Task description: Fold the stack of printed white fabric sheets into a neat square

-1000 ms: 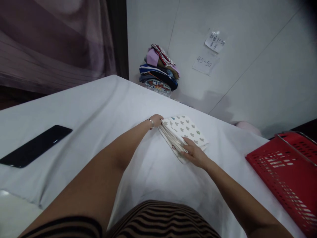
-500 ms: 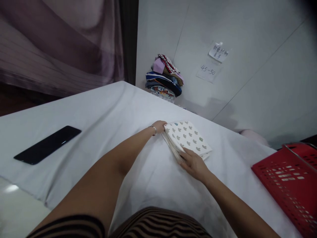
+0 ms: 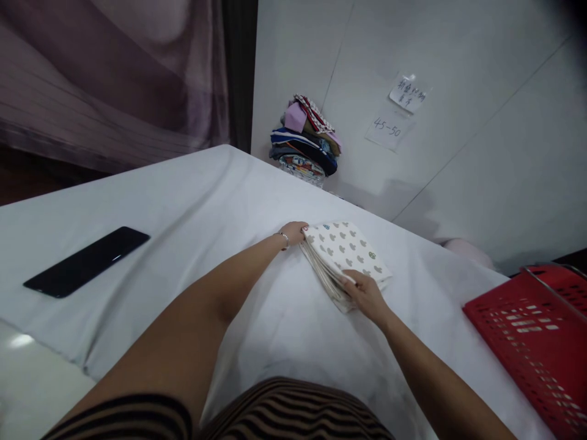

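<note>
A folded white cloth [image 3: 343,247] printed with small grey shapes lies on the white-covered table [image 3: 257,195], its stacked layers showing along the side toward me. At its far left corner, my left hand [image 3: 294,232] has its fingers closed on the fabric. My right hand [image 3: 365,294] pinches the upper layers at the near edge, thumb on top, slightly lifted apart from the layers beneath. The fingers under that edge are partly hidden.
A black phone-like slab [image 3: 87,263] lies flat at the left of the table. A red perforated basket [image 3: 527,342] stands at the right. Several folded clothes [image 3: 305,137] are piled by the wall, which bears handwritten paper notes [image 3: 387,131]. A purple curtain [image 3: 114,79] hangs at the left.
My right hand has shifted a little right and its fingers now pinch the upper layers, opening a gap above the lower ones. My left hand stays at the corner.
</note>
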Motion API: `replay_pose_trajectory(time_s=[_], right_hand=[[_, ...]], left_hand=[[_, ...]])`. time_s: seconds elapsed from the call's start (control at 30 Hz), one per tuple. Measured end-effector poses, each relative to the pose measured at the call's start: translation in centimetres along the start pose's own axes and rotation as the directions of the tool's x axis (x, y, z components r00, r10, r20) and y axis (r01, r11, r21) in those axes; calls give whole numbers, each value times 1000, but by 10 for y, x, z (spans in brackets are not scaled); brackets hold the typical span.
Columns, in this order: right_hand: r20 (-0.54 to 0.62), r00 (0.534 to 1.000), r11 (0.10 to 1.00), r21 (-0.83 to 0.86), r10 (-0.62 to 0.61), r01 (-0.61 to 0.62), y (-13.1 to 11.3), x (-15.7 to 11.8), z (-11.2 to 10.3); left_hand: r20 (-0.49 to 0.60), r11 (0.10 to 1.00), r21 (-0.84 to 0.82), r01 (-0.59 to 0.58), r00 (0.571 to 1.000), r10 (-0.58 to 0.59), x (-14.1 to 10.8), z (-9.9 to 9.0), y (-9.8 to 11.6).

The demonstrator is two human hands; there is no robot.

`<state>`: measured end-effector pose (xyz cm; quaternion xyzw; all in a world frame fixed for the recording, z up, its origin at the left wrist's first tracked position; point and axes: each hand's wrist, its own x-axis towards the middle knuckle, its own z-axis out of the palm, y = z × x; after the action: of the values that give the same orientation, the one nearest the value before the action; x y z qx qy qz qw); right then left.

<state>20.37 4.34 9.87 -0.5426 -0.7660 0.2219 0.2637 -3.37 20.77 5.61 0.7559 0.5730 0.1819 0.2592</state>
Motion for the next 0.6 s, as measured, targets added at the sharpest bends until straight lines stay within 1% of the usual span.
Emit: replay_pose_trajectory(time_s=[0.07, 0.1, 0.17, 0.2, 0.27, 0.37, 0.43, 0.6], right_hand=[[-68, 996, 995, 84, 64, -58, 1, 5, -10], [-109, 991, 993, 97, 79, -69, 3, 7, -14], [-151, 988, 998, 59, 45, -36, 7, 8, -16], [-136, 991, 1000, 12, -6, 7, 9, 7, -14], [-52, 990, 987, -101, -134, 129, 13, 2, -7], [85, 957, 935, -205, -276, 288, 14, -5, 5], [128, 940, 912, -232, -317, 339, 13, -9, 9], [172, 909, 855, -310, -380, 416, 10, -12, 13]], left_hand=[[1, 1000, 0, -10, 1000, 10, -2, -1, 1], [2, 1000, -2, -15, 1000, 15, -3, -1, 2], [8, 1000, -9, -25, 1000, 25, -5, -3, 3], [10, 999, -15, -29, 1000, 29, -6, -4, 4], [10, 999, -31, -37, 999, 37, -7, -5, 4], [3, 997, -59, -40, 999, 40, -7, -5, 4], [5, 996, -81, -30, 1000, 30, -6, -5, 3], [15, 994, -110, -19, 1000, 21, -8, -5, 3]])
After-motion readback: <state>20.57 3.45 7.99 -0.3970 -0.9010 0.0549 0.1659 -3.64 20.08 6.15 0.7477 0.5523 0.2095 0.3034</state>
